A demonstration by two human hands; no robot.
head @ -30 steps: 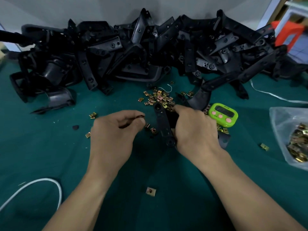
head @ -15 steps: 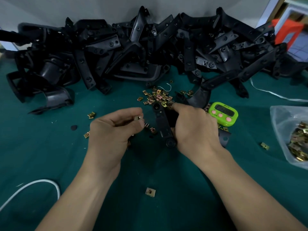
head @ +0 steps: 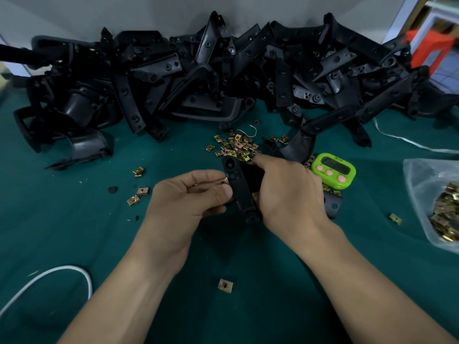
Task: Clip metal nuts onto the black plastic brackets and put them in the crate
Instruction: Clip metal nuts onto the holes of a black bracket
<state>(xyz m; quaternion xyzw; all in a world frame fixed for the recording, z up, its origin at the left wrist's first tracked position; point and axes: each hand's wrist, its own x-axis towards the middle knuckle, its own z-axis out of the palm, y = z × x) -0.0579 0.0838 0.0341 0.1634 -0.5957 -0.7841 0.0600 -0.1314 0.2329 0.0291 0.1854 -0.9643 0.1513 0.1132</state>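
Bracket (head: 239, 192), gripped over the counter (head: 74, 232) in right hand (head: 285, 194), fingers (head: 263, 160) curled round it; nut (head: 224, 181) pinched by left hand (head: 188, 197) at its edge; risk: misaligned push probably skewed or dropped nut.

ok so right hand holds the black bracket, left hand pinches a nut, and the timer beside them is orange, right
Not orange: the head view shows the timer is green. The rest holds: the right hand holds the black bracket and the left hand pinches a nut.
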